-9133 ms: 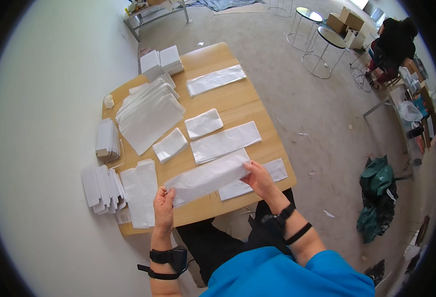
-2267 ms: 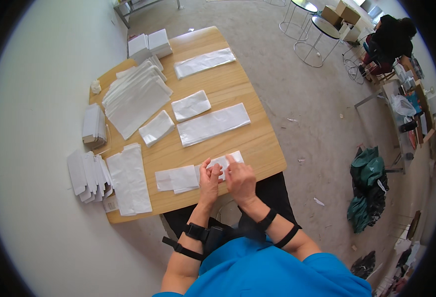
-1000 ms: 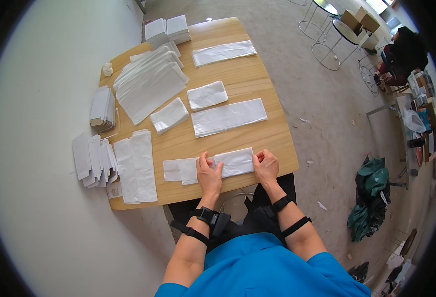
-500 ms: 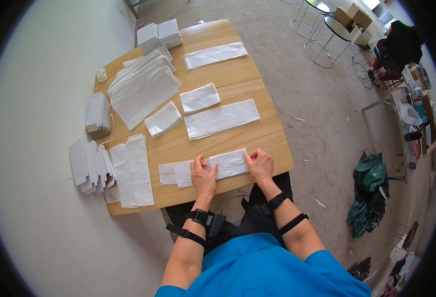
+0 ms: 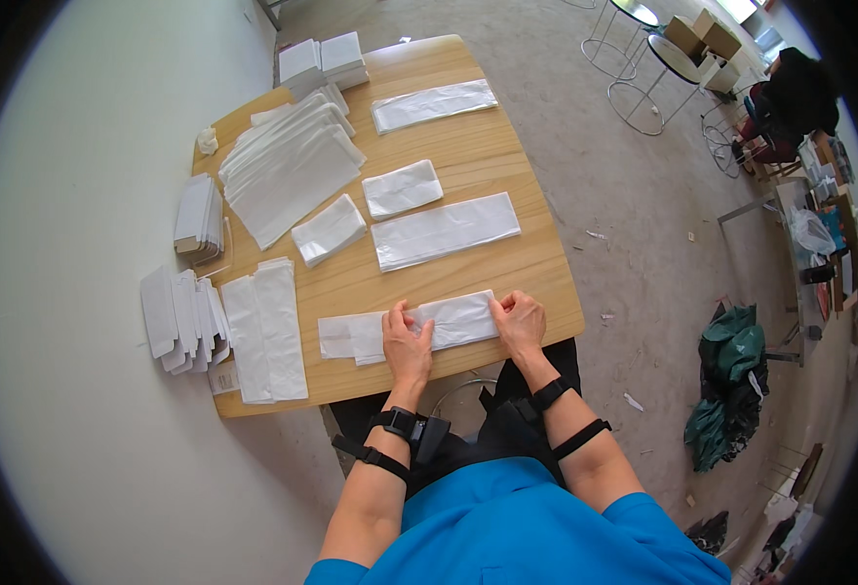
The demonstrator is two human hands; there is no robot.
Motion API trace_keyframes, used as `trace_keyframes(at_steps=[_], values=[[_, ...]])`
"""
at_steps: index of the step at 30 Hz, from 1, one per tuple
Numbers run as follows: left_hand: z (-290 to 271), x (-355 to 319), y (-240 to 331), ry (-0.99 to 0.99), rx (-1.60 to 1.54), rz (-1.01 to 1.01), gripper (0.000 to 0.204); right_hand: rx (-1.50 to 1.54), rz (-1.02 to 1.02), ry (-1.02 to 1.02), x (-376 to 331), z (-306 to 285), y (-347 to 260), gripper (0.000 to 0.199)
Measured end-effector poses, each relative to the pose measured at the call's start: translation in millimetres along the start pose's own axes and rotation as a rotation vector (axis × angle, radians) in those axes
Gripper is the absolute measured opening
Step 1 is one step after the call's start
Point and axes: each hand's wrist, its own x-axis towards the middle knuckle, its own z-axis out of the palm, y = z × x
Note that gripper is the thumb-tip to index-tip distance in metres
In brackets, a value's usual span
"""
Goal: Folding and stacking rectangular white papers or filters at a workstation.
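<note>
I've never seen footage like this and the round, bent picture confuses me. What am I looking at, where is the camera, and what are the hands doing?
There is no machine: a person in a blue top works with two bare hands. The camera sits on the person's head and looks down through a very wide lens, so straight edges curve. The left hand and right hand press flat on a long white paper bag at the near edge of the light wooden table. Neither hand grips anything; the palms rest on the bag. More flat white bags lie spread over the table, with a fanned stack of white bags at the far left. Small white folded pieces lie on the floor beside the table.
</note>
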Motion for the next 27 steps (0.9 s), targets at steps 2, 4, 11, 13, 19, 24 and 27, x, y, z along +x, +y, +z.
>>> trace_keyframes(at_steps=[2,4,11,13,19,24,27], values=[[-1,0,2,-0.006,-0.007,-0.005,0.05,0.001,0.002,0.0,0,-1,0,0.027],[-2,-1,5,-0.027,-0.03,-0.025,0.05,0.002,0.003,0.0,0,-1,1,0.027],[-2,2,-1,-0.002,0.009,0.019,0.049,0.053,-0.026,-0.001,-8,-8,-9,0.026],[-3,-2,3,-0.031,-0.033,-0.021,0.049,0.115,-0.032,0.009,-16,-5,-7,0.025],[-6,2,-2,-0.031,-0.074,-0.025,0.045,0.367,0.017,-0.183,-15,29,7,0.026],[-57,7,-32,0.31,-0.141,-0.126,0.041,0.323,-0.036,-0.17,-11,10,-4,0.026],[-81,7,-80,0.487,0.119,-0.174,0.041,0.3,-0.146,-0.05,-24,-5,-19,0.023]])
